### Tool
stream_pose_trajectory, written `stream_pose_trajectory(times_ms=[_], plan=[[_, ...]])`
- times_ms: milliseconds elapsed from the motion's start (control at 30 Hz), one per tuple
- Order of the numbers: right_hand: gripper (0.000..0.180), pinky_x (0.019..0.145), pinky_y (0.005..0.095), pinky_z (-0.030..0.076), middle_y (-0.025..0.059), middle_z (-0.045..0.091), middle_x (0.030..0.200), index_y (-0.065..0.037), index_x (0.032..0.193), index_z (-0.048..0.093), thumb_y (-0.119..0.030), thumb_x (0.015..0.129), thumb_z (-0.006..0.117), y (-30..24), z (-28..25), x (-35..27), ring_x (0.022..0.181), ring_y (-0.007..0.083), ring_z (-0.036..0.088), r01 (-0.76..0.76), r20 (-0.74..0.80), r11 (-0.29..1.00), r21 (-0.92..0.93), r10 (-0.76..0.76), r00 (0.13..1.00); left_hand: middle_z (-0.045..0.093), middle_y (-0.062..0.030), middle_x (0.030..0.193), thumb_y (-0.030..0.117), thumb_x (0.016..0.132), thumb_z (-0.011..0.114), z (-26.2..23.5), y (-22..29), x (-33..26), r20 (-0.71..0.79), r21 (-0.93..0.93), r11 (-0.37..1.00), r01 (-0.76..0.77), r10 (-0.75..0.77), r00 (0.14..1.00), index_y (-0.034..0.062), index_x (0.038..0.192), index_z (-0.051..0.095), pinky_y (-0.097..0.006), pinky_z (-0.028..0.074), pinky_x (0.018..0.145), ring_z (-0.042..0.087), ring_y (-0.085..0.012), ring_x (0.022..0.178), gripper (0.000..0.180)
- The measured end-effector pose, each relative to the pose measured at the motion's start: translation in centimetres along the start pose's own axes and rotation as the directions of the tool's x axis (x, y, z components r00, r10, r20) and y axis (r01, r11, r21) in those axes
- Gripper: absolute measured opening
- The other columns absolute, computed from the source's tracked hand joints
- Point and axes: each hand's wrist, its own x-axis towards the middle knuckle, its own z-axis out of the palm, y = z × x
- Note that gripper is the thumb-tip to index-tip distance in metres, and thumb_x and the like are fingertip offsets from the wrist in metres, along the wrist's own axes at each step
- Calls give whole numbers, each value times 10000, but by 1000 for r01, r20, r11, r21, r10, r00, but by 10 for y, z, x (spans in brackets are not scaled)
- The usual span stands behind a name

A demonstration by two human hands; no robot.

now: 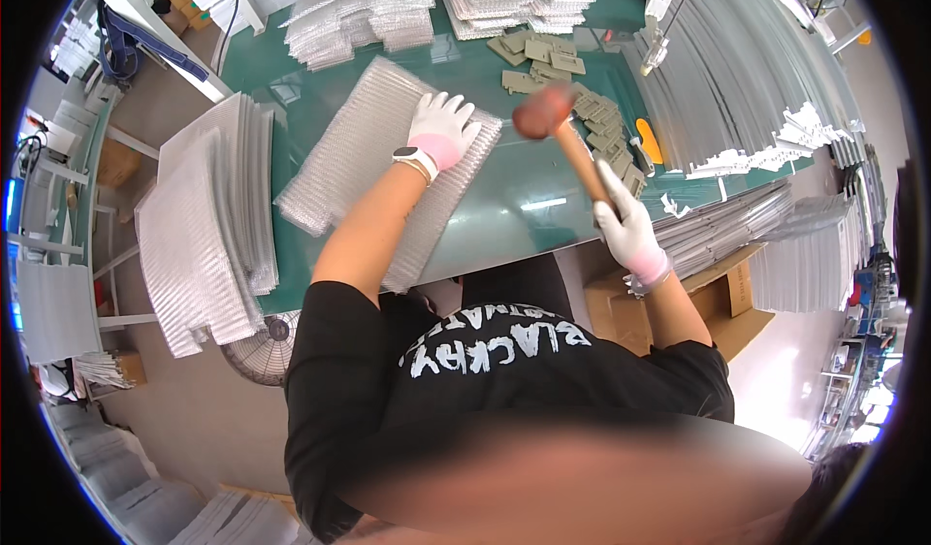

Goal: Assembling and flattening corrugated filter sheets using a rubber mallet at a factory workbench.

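Observation:
My left hand (443, 130), in a white and pink glove, lies flat with fingers spread on a translucent bubble-textured sheet (364, 128). The sheet rests at a slant on the green table (504, 225), with another like it partly beneath. In my right hand (630, 225), also gloved, is the wooden handle of a mallet (582, 165). Its reddish-brown head is raised, blurred by motion, and points away from me to the left. Behind and right of the mallet head lie several olive-green flat pieces (603, 126), loosely scattered. A yellow-orange object (648, 141) sits beside them.
Bubble-textured sheets stand stacked at the back (364, 7) and hang over the table's left edge (199, 225). Long grey sheets (747, 70) fill the right side. A fan (262, 349) is below left; an open cardboard box (718, 317) is below right.

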Motion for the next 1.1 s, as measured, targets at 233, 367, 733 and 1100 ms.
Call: stream_pose_trajectory(times_ms=[233,367,733,1100], plan=[[579,817,442,533,251,689,1037,-115,1514,406,-125,956,563,17,26,48,863,406,684,14,308,841,-541,182,934,577,-101,1390,332,988,460,16,-6,5,-142,6,999,35,-34,989,119,1315,605,-475,283,1147,476,-297,1309,416],[538,865,419,527,258,672,1135,-124,1483,456,-169,958,565,14,7,54,939,411,680,31,-15,994,-104,-33,999,536,-112,1437,284,992,459,9,1,6,-69,31,998,49,-47,996,114,1329,588,-486,261,1171,442,-307,1355,399],[549,774,488,515,248,678,918,-260,1520,397,-298,988,528,40,16,54,846,422,658,14,-36,990,-143,-19,999,581,-125,1354,285,937,539,17,-2,7,-240,-13,1000,27,-30,970,109,1274,616,-477,268,1163,480,-311,1296,388],[579,692,304,514,96,594,758,6,1494,397,-33,930,528,-8,5,42,668,150,588,142,-189,989,42,-132,973,424,-123,1524,290,931,581,-40,-16,-45,154,-48,987,-153,158,975,82,1451,456,-503,206,1211,373,-320,1411,574]])
